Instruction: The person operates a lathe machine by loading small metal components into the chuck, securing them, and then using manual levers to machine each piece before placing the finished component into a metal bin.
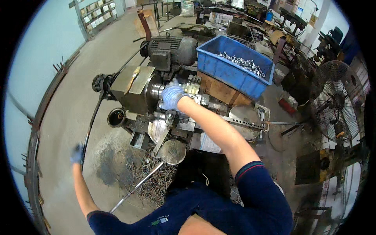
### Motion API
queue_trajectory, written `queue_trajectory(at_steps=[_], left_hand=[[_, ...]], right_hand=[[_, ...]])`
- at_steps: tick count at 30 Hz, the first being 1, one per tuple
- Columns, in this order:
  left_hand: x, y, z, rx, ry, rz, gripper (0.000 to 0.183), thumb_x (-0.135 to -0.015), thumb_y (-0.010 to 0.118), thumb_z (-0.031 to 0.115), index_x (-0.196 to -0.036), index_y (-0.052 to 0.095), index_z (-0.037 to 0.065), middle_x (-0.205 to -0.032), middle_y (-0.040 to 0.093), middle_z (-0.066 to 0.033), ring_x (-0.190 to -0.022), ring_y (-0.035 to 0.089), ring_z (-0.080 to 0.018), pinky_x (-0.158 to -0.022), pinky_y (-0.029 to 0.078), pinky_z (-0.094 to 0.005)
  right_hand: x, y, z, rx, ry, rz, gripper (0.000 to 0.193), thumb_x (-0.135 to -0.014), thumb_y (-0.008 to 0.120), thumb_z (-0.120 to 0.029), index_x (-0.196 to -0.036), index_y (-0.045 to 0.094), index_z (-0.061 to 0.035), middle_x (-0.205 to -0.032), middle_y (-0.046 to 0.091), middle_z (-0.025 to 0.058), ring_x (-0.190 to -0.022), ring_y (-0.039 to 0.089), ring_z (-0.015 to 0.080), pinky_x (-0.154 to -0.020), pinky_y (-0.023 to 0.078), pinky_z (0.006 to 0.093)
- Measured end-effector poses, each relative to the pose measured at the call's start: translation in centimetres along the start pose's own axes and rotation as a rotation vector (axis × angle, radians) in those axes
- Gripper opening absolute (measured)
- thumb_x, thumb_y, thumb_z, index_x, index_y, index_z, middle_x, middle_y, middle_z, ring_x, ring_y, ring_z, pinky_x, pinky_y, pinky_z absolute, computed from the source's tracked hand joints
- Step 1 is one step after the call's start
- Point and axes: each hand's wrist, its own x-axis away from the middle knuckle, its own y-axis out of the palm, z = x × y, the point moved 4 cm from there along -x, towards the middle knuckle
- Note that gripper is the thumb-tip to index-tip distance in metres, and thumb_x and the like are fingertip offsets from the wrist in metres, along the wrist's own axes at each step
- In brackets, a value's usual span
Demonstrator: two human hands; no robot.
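At the middle of the view our right hand (172, 96), in a blue glove, is curled over the chuck end of a small lathe (135, 92), fingers folded down on the metal just beside the tool block (192, 87); what exactly it pinches there we cannot tell. Our left hand (77, 153), also gloved, is out to the side and closed around a long dark lever (91, 123) that runs up to the left end of the machine (the hand is blurred, but the grip looks wrapped).

Behind the lathe sits a grey electric motor (172, 50), and to its right a blue plastic crate (235, 66) of shiny metal parts rests on a wooden block (219, 89), close to our right forearm and crowding that side of the machine. A round handwheel (173, 151) faces us at the near edge, with a thin steel rod (135, 188) slanting down from it to the floor. Curled metal swarf (147, 176) lies heaped on the concrete floor (66, 113) beneath. A cage fan (337, 103) stands well apart on the right, and cluttered machines fill the background
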Motion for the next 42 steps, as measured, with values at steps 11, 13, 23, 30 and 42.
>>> queue_trajectory(at_steps=[11,13,23,30,42], left_hand=[[10.7,4.5,5.7,-0.104,0.137,0.052,0.043,-0.075,0.064,0.044,-0.089,0.061,0.004,-0.085,0.064,-0.0186,-0.083,0.060,-0.0373,-0.072,0.046,-0.0438],[9.9,5.4,2.9,0.020,0.225,0.035,0.031,-0.078,0.065,0.033,-0.086,0.060,0.003,-0.074,0.063,-0.0118,-0.064,0.061,-0.0286,-0.058,0.047,-0.0392],[5.6,6.7,5.3,0.752,0.049,-0.344,0.026,-0.080,0.064,0.013,-0.098,0.059,-0.004,-0.068,0.060,-0.0100,-0.053,0.058,-0.0174,-0.048,0.047,-0.0291],[5.9,6.5,4.6,0.736,-0.002,-0.265,0.032,-0.082,0.066,0.026,-0.096,0.060,-0.002,-0.065,0.055,-0.0053,-0.054,0.053,-0.0134,-0.049,0.045,-0.0269],[2.7,8.1,1.4,0.615,-0.287,-0.411,0.031,-0.079,0.069,0.030,-0.096,0.062,0.005,-0.063,0.054,-0.0037,-0.053,0.051,-0.0129,-0.051,0.046,-0.0264]], right_hand=[[-1.7,1.0,-0.4,-0.004,-0.018,-0.030,0.048,-0.071,0.061,-0.047,-0.101,0.068,-0.0092,-0.101,0.066,0.0137,-0.101,0.060,0.0291,-0.103,0.029,0.0468],[-0.1,-1.5,0.1,0.009,0.011,-0.014,0.048,-0.074,0.056,-0.050,-0.094,0.069,-0.0083,-0.094,0.067,0.0144,-0.095,0.061,0.0299,-0.102,0.030,0.0469],[14.0,-6.1,17.5,0.137,0.398,0.731,0.052,-0.074,0.061,-0.050,-0.107,0.065,-0.0109,-0.116,0.056,0.0216,-0.100,0.057,0.0367,-0.089,0.045,0.0391],[29.0,2.3,19.3,-0.445,0.540,0.731,0.042,-0.073,0.069,-0.037,-0.104,0.066,-0.0080,-0.109,0.061,0.0176,-0.095,0.061,0.0326,-0.083,0.049,0.0358],[65.8,30.0,8.2,-0.832,1.493,-0.199,0.054,-0.071,0.065,-0.052,-0.096,0.068,-0.0041,-0.093,0.066,0.0180,-0.088,0.063,0.0326,-0.080,0.049,0.0377]])
